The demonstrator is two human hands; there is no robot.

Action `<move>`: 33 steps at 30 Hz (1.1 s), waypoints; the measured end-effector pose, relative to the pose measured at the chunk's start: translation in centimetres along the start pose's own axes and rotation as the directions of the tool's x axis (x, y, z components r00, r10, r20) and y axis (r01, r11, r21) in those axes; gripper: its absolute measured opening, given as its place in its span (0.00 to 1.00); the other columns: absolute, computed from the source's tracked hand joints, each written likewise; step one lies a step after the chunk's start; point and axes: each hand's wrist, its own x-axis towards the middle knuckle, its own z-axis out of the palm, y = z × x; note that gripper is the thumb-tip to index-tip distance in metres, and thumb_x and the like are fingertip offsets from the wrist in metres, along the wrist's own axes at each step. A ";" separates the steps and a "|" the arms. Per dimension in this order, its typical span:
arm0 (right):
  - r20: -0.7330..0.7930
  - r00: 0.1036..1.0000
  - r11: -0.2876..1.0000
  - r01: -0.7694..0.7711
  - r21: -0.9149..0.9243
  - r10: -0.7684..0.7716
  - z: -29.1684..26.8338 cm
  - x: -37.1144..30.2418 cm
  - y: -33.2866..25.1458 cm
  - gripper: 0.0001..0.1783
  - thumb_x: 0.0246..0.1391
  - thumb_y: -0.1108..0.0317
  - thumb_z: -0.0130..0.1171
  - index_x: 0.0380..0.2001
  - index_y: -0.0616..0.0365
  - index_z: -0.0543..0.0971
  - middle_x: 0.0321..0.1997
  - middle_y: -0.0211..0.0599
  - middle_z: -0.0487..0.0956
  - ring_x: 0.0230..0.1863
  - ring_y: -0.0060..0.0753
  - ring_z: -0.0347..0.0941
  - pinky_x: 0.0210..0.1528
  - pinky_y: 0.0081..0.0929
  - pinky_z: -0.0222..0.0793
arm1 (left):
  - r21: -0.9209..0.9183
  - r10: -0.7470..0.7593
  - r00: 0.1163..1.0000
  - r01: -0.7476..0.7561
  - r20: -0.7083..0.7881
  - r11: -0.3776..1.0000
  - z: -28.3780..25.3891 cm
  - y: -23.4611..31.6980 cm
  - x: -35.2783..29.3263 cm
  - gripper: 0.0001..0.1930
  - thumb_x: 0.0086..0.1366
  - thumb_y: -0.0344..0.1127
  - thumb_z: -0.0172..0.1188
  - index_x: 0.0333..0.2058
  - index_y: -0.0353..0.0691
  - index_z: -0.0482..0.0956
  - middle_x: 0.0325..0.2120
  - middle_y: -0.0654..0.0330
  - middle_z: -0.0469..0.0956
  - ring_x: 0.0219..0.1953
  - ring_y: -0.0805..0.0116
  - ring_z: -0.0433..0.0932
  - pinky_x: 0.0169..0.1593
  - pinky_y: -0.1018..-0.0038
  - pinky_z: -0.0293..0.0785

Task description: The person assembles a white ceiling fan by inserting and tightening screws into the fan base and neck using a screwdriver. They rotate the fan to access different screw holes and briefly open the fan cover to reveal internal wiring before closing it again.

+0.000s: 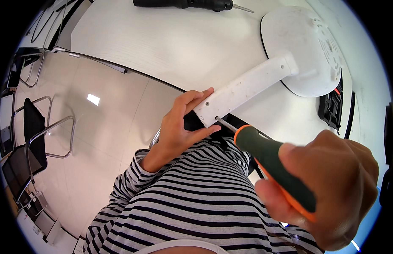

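Observation:
A white stand [243, 89], with a flat stem and a wide round base [285, 34], lies across the table with its stem end toward me. That end sits between the thumb and fingers of my left hand [179, 120], which is closed round its edges. In my right hand [332, 182] is a screwdriver [264, 154] with a dark green and orange handle, my fingers wrapped round the grip. Its metal tip meets one of the small holes near the stem end; whether a screw sits inside, I cannot tell. Another hole shows beside it.
A black power screwdriver [188, 4] with a bit lies at the white table's [133, 38] far side. Past the round base, at right, is a black tool case [330, 108]. Black chairs [35, 127] with metal frames stand on the tiled floor at left.

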 end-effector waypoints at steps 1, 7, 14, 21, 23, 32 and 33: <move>-0.018 0.999 0.999 -0.030 0.027 0.030 0.1 0.2 -0.2 0.21 0.34 0.72 0.68 0.32 0.64 0.68 0.19 0.38 0.70 0.13 0.22 0.64 0.15 0.17 0.60 | 0.011 0.018 1.000 -0.018 -0.009 1.000 0.0 -0.1 0.0 0.33 0.45 0.33 0.70 0.47 0.36 0.60 0.48 0.52 0.72 0.48 0.61 0.73 0.49 0.75 0.68; -0.191 0.976 0.988 -0.078 0.132 0.103 1.3 0.4 0.2 0.14 0.38 0.76 0.63 0.28 0.64 0.69 0.21 0.36 0.72 0.15 0.19 0.66 0.16 0.13 0.60 | 0.216 0.091 0.994 -0.077 -0.057 0.973 -0.5 0.7 -0.3 0.32 0.45 0.37 0.69 0.48 0.35 0.65 0.48 0.53 0.72 0.47 0.58 0.73 0.47 0.71 0.68; -0.537 0.838 0.994 0.053 -0.094 -0.096 3.2 0.9 0.4 0.22 0.37 0.59 0.67 0.26 0.64 0.69 0.23 0.39 0.70 0.20 0.30 0.67 0.19 0.21 0.62 | -0.438 0.470 0.874 -0.474 -0.126 0.764 1.4 9.2 5.2 0.29 0.51 0.35 0.61 0.51 0.32 0.62 0.42 0.56 0.72 0.42 0.61 0.74 0.43 0.72 0.67; -0.617 0.754 0.849 0.462 0.256 -0.225 2.5 2.8 3.9 0.22 0.23 0.59 0.66 0.21 0.64 0.73 0.23 0.41 0.70 0.22 0.33 0.67 0.25 0.24 0.61 | -0.770 0.175 0.972 0.010 0.157 0.638 4.4 8.7 7.9 0.21 0.55 0.36 0.58 0.46 0.37 0.65 0.38 0.61 0.69 0.40 0.70 0.71 0.44 0.74 0.66; -0.671 0.704 0.524 0.672 0.524 -0.233 4.1 4.2 4.2 0.20 0.23 0.62 0.68 0.22 0.63 0.75 0.18 0.36 0.71 0.19 0.31 0.69 0.30 0.28 0.63 | -0.759 0.185 0.965 0.021 0.186 0.651 4.7 8.5 8.1 0.23 0.53 0.38 0.60 0.46 0.38 0.65 0.40 0.60 0.69 0.42 0.68 0.70 0.46 0.72 0.63; -0.577 0.763 0.266 0.644 0.717 -0.290 3.8 4.4 4.1 0.13 0.33 0.70 0.71 0.18 0.64 0.75 0.11 0.28 0.71 0.10 0.20 0.65 0.32 0.27 0.71 | -0.029 0.281 0.912 -0.285 0.300 0.958 -1.0 3.4 6.8 0.33 0.45 0.46 0.66 0.49 0.38 0.65 0.47 0.55 0.68 0.52 0.61 0.65 0.58 0.61 0.50; -0.564 0.784 0.214 0.617 0.758 -0.260 3.8 4.2 4.1 0.13 0.34 0.71 0.71 0.17 0.63 0.74 0.10 0.28 0.71 0.09 0.20 0.63 0.28 0.24 0.71 | 0.095 0.241 0.915 -0.285 0.323 0.954 -1.9 2.6 6.2 0.34 0.44 0.47 0.67 0.49 0.38 0.65 0.48 0.54 0.67 0.53 0.60 0.65 0.60 0.60 0.49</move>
